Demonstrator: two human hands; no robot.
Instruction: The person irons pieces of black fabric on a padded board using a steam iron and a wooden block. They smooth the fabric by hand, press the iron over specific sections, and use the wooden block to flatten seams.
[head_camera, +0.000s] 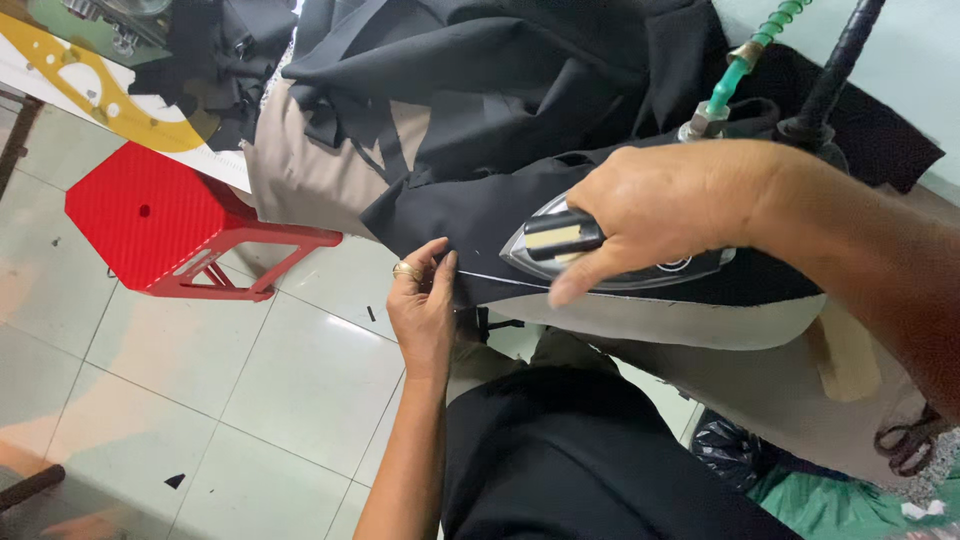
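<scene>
Pressing a fabric edge with a steam iron. The right hand is clenched around the handle of the steam iron, whose pointed sole rests flat on the black fabric spread over a beige padded pressing board. The iron's tip points toward the left hand, which lies just beyond it and pinches the near edge of the same fabric between thumb and fingers, holding it taut against the board's rim; a ring shows on one finger. A green coiled hose and a dark cable rise from behind the right hand. More dark cloth is heaped on the far side of the iron; a red plastic stool stands on the tiled floor well beyond the left hand. Judged from this arrangement, the pressing stroke is under way, and the next move calls for the pinching fingers to stay clear of the tip.
</scene>
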